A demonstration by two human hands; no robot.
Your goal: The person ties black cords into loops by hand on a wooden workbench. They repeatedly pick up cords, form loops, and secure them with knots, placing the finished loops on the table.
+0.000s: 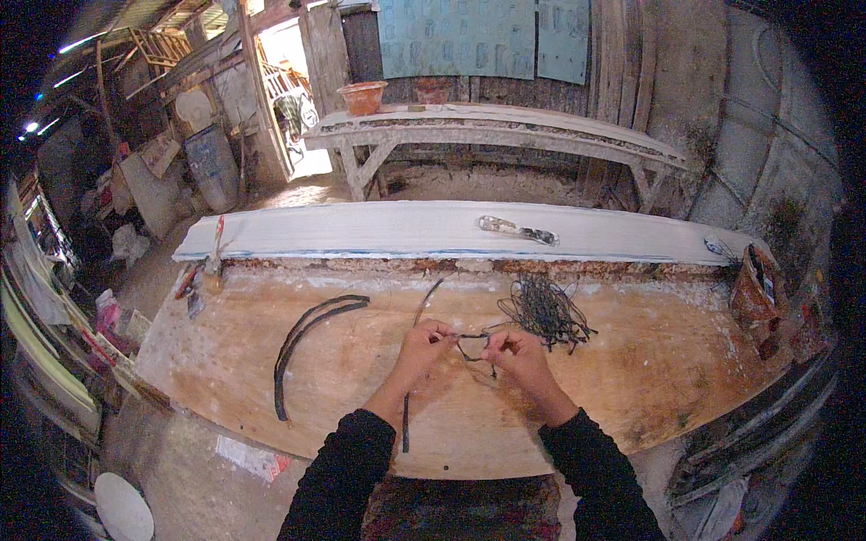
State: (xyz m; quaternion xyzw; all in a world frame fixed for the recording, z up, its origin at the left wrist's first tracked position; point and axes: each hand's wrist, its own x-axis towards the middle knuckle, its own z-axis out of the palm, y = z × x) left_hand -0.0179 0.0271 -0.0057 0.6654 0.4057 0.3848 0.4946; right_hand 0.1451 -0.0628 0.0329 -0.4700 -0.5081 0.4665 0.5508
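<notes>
My left hand and my right hand are over the middle of the wooden table, fingers pinched on a thin black cord. The cord spans the gap between them, and a loop of it hangs below. Just beyond my right hand lies a tangled pile of black cords. To the left, two black strips lie curved side by side. Another long black strip runs beneath my left hand, its middle hidden by the hand and wrist.
Along the table's far side is a long white board carrying a stained, flat-handled tool. A brush leans at its left end. At the right edge stands an orange-brown bag. Farther back, a bench bears an orange pot.
</notes>
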